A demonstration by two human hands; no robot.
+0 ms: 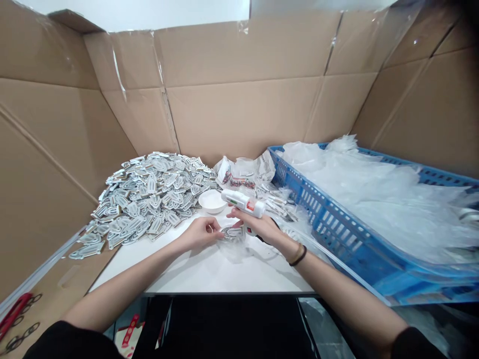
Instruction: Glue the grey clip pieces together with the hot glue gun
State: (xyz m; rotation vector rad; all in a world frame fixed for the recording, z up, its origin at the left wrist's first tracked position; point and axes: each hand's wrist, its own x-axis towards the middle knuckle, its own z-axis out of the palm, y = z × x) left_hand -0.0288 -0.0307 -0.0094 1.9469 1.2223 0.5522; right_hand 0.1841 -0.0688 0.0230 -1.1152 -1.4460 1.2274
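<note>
Over the white table (209, 271), the right hand (258, 227) grips a white tube (243, 202) with a red-and-green label, its writing too small to read, while the left hand (200, 233) pinches a small grey piece (232, 233) beside the heap of grey pieces (149, 194).

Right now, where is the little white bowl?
In the head view the white bowl sits on the white table, just beyond the two hands, between the pile of silver pieces on the left and the white tube.

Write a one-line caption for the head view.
Left hand and right hand, gripping a white tube, hold a small silver piece beside a heap of pieces.
</note>
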